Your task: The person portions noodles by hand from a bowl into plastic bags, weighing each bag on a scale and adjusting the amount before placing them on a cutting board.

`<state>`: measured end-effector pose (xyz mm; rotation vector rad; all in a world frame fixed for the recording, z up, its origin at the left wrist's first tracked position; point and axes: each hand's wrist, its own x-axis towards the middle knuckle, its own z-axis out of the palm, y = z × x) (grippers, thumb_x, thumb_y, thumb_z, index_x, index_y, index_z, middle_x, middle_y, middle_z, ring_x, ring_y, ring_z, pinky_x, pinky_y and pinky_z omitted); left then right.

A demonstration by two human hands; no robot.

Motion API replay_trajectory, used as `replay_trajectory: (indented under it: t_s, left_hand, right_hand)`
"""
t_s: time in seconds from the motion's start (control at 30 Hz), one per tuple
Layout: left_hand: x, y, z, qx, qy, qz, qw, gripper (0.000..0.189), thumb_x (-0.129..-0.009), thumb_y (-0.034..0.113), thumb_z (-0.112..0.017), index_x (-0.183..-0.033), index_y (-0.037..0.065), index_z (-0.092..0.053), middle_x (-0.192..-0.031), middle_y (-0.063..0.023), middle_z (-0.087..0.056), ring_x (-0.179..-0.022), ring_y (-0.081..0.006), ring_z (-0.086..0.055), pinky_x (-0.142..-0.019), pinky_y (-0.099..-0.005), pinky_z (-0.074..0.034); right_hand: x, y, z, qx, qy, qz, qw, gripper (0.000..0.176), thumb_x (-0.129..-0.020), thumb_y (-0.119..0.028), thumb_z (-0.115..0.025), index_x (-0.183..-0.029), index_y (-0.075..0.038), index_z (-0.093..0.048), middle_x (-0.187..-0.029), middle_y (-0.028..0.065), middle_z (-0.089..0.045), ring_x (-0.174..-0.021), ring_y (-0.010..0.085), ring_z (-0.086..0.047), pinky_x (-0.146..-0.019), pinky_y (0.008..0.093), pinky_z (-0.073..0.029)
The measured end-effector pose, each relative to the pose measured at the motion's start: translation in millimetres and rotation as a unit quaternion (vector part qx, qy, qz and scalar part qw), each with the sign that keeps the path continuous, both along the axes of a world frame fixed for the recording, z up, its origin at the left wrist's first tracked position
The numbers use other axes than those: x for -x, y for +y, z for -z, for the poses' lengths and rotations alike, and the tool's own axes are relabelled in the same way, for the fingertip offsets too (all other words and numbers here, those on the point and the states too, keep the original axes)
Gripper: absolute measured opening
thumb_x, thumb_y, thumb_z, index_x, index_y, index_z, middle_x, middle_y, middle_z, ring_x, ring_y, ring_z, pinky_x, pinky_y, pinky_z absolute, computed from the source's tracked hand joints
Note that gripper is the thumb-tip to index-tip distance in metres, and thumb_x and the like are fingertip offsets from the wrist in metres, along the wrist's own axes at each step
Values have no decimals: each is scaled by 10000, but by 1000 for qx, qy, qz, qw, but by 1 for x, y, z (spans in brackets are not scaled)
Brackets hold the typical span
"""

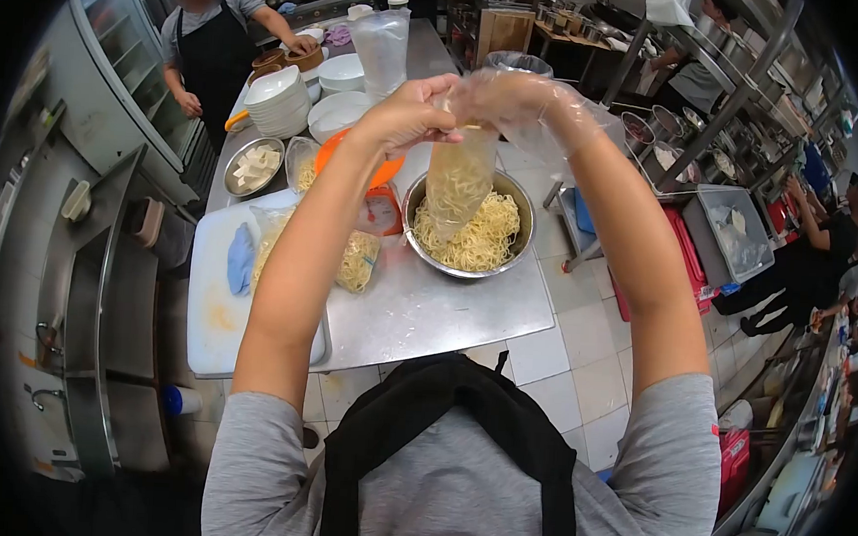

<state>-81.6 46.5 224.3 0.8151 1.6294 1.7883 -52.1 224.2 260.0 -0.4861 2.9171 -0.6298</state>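
Note:
A clear plastic bag of noodles (461,177) hangs upright from my hands over a steel bowl (470,270). More loose yellow noodles (494,235) fill that bowl. My left hand (413,115) pinches the bag's top edge between thumb and fingers. On my right hand (515,103) is a loose, clear plastic glove; its fingers are at the bag's mouth, partly hidden by the crinkled plastic. Behind my left forearm stands an orange scale (382,210) with a dial. Filled noodle bags (357,262) lie beside it on the table.
A white cutting board (216,301) with a blue cloth (241,258) lies at left. Behind are a bowl of pale blocks (257,166), stacked white bowls (277,105) and a clear container (380,52). A co-worker (218,43) stands at the far left end; others are at right.

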Motion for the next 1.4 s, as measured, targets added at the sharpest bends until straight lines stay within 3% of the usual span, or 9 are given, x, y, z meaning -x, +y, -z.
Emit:
replay_trajectory:
  t_s: [0.07,0.27,0.53,0.7,1.07,1.13,1.23,1.33,1.4]
  left_hand:
    - [1,4,6,20,14,16,1000,674,-719,-83,-533,-1339,-14,-278,-1130,-79,-532,-808,-77,-577,-673,-212,-534]
    - [6,-1,1,62,28,21,997,689,-726,-78,-508,-1359,-3,-247,-1177,-57,-519,-740,-37,-528,-673,-208,-530]
    - [10,-17,-2,82,59,-26,995,678,-725,-90,-481,-1358,3,-256,-1291,-54,-415,-642,-17,-475,-676,-222,-538]
    - [6,-25,-19,-46,83,-41,995,686,-710,-87,-489,-1356,12,-280,-1126,-69,-539,-597,-23,-485,-580,-201,-496]
    - [7,8,17,129,49,4,990,690,-710,-115,-468,-1358,-11,-255,-1382,-169,-249,-739,-45,-509,-668,-217,-538]
    - [5,10,17,131,58,-5,990,689,-711,-118,-471,-1356,-16,-252,-1388,-187,-240,-770,-55,-523,-676,-221,-539]
    - [5,9,18,132,67,-12,989,691,-711,-123,-478,-1355,-20,-249,-1394,-217,-223,-823,-79,-546,-684,-226,-541]
    - [6,4,19,128,71,-15,989,696,-708,-125,-482,-1355,-21,-249,-1370,-213,-259,-814,-87,-549,-676,-224,-542]
    - [6,2,20,124,75,-19,989,698,-705,-125,-483,-1355,-22,-251,-1345,-197,-302,-783,-82,-542,-670,-222,-543]
  right_hand:
    - [-8,-4,-4,-114,-22,-54,992,327,-760,-282,-598,-966,-29,-608,-828,132,-630,-726,195,-602,-627,311,-491]
    - [-58,-21,-40,143,61,84,984,373,-687,-77,-565,-1055,-40,-606,-956,115,-637,-761,171,-613,-649,274,-504]
    - [-44,-3,8,-21,29,-38,999,247,-716,12,-609,-961,-17,-621,-807,107,-634,-719,165,-599,-673,298,-487]
    - [-40,-7,3,129,353,-57,925,201,-678,20,-619,-876,-8,-633,-795,170,-633,-721,254,-618,-660,328,-482]
    - [-44,0,9,145,88,36,985,205,-789,-52,-552,-982,-56,-624,-887,71,-633,-766,143,-569,-665,294,-464]
    - [-57,-9,-6,236,164,95,953,289,-774,-40,-511,-1037,-75,-624,-736,54,-621,-666,143,-555,-621,284,-473]
    - [-50,12,-2,210,258,71,940,349,-787,-199,-613,-1121,-100,-587,-991,131,-619,-842,170,-587,-733,308,-485]
    - [-47,25,42,225,162,55,959,993,-623,-366,-780,-1389,-92,-211,-1304,244,-387,-1124,299,-472,-905,339,-422]
    - [-34,40,93,187,106,87,973,922,-640,-150,-763,-1390,-117,-228,-1151,202,-492,-1042,272,-500,-930,392,-392]
